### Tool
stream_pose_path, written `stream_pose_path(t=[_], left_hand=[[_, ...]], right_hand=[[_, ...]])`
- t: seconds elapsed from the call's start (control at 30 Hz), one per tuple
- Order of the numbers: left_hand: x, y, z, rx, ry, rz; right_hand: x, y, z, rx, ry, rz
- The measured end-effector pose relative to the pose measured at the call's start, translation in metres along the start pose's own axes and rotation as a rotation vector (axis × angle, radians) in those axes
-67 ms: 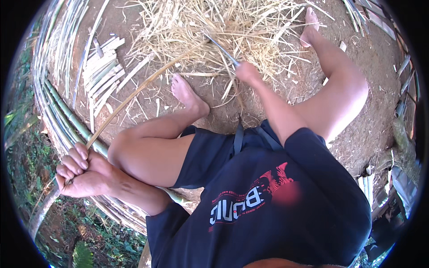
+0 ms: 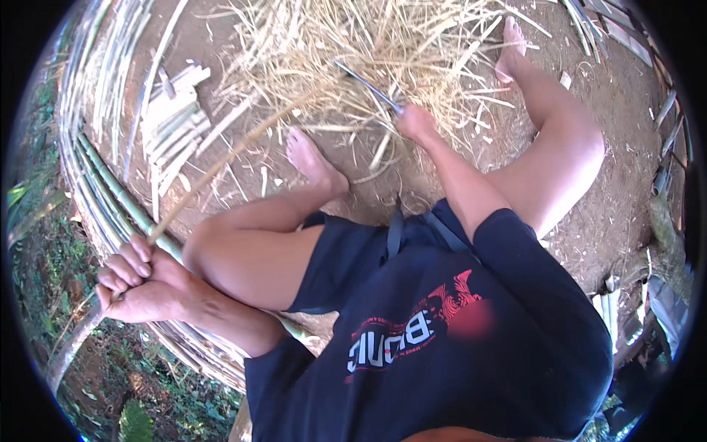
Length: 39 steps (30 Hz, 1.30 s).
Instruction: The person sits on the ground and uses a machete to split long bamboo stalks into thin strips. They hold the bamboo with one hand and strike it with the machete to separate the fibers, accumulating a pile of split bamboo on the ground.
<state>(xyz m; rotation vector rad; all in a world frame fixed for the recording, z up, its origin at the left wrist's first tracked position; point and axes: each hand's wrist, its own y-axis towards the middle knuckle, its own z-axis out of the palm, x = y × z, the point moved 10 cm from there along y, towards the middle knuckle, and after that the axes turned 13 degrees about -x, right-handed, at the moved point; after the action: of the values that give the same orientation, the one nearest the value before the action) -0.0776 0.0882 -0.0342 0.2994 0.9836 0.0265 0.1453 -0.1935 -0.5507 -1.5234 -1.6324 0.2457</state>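
Note:
My left hand (image 2: 143, 283), palm turned up at the left, is closed round the near end of a long, thin tan bamboo strip (image 2: 234, 150). From there the strip slants up and right past my bent left knee towards the straw-coloured shavings. My right hand (image 2: 417, 123) grips a knife, its handle hidden in the fist. The narrow grey knife blade (image 2: 368, 86) points up and left over the shavings. The strip's far end is blurred close to the blade, and I cannot tell whether they touch.
A heap of pale shavings (image 2: 294, 44) covers the ground between my bare feet. Short split bamboo pieces (image 2: 175, 121) lie stacked at the left. Long green bamboo poles (image 2: 116, 193) curve along the left edge, with leafy plants (image 2: 184, 390) beyond. A dark branch (image 2: 666, 232) stands at the right.
The whole view has shifted slightly. My right hand and the knife have moved a little to the right and nearer. My left hand keeps its hold on the strip, which looks more blurred.

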Motion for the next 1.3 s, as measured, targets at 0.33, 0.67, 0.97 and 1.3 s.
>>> stream_pose_path(t=[0.33,0.67,0.97,1.3], left_hand=[[-0.004,-0.019,0.012,0.288,-0.083,-0.140],[-0.001,-0.031,0.015,0.326,-0.124,-0.149],[-0.004,-0.028,0.015,0.249,-0.087,-0.085],[0.000,-0.021,0.017,0.263,-0.055,-0.099]], right_hand=[[0.094,-0.085,-0.031,0.111,0.246,-0.172],[0.166,-0.187,-0.050,0.078,0.389,-0.616],[0.147,-0.166,-0.041,-0.068,0.327,-0.713],[0.100,-0.105,-0.021,-0.040,0.338,-0.383]])
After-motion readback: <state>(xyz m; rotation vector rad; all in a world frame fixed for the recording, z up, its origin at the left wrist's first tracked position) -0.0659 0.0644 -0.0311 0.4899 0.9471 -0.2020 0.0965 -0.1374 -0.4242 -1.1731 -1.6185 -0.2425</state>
